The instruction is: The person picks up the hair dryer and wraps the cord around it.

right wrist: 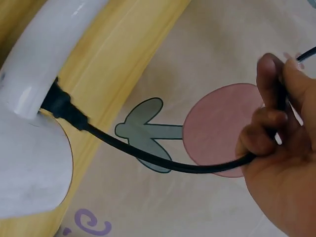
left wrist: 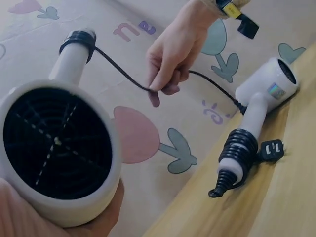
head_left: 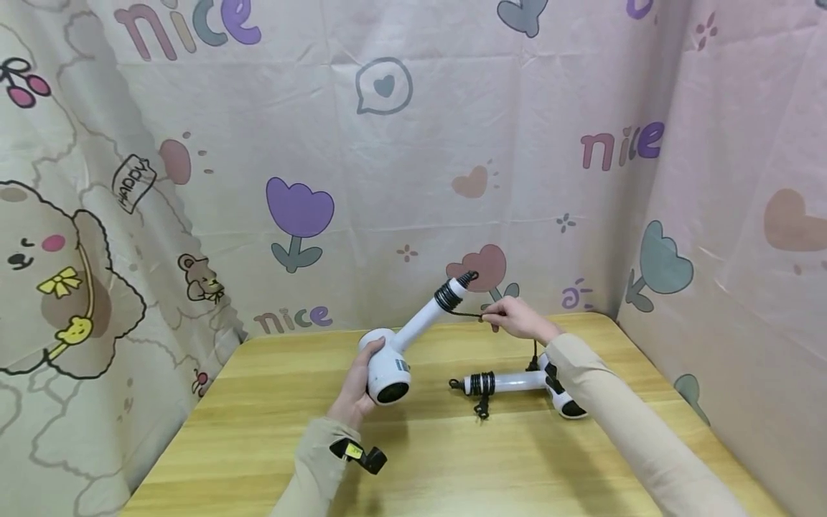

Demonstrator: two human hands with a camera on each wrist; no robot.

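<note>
My left hand (head_left: 357, 388) grips the wide barrel of a white hair dryer (head_left: 420, 323), held tilted above the table with its handle pointing up and right. Black cord (head_left: 447, 296) is coiled round that handle near its end. From the coil a length runs across to my right hand (head_left: 517, 317), whose curled fingers hold it, as the right wrist view shows. Past the hand, the cord drops to a black plug (right wrist: 64, 106) beside a second white hair dryer (head_left: 510, 382). That one lies on the table, its cord wound round the handle and its own plug (left wrist: 271, 150) sticking out.
The wooden table (head_left: 271, 402) carries the second dryer at its right side. A patterned cloth curtain (head_left: 388, 179) with flowers and lettering hangs behind the table and along both sides. A black wrist strap (head_left: 358, 454) sits on the left sleeve.
</note>
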